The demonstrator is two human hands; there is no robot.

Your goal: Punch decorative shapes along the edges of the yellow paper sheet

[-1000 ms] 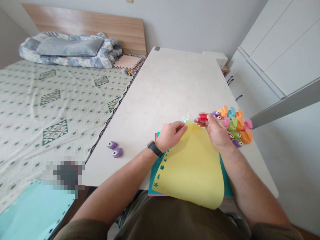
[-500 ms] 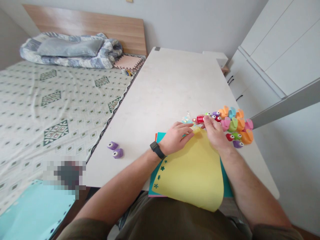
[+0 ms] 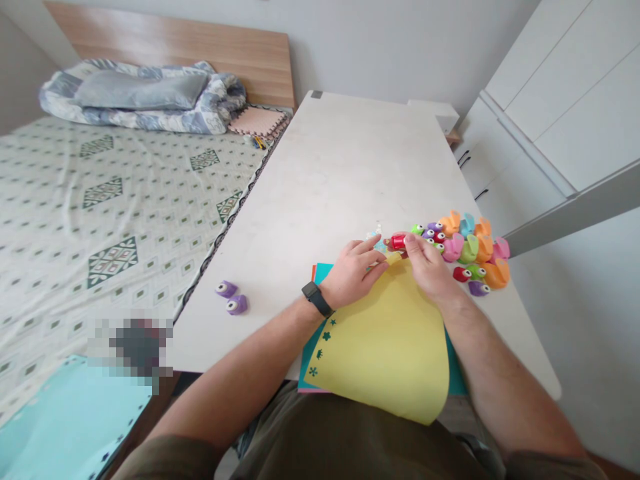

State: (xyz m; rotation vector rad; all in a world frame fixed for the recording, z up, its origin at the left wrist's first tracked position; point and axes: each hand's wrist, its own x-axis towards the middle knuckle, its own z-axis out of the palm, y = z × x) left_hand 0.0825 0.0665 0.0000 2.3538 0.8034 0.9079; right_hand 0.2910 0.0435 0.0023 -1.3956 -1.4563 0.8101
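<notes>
My right hand (image 3: 425, 263) pinches a small red craft punch (image 3: 399, 241) just above the top corner of a yellow paper sheet (image 3: 380, 347). My left hand (image 3: 353, 272) grips that sheet near the same corner, with the fingertips close to the punch. Star and flower shapes are cut along the sheet's left edge. A cluster of several colourful craft punches, including an orange one (image 3: 496, 273), lies right of my right hand. Tiny paper cut-outs (image 3: 373, 237) lie beyond my left fingers.
A teal paper sheet (image 3: 324, 272) lies under the yellow one on the white table (image 3: 325, 173). Two purple punches (image 3: 231, 298) stand left of my left wrist. A patterned bed (image 3: 100, 220) runs along the table's left edge, and white cabinets (image 3: 550, 113) stand on the right.
My left hand has moved right and down toward the paper corner, nearer the red punch. The yellow sheet's top corner now sits between my hands.
</notes>
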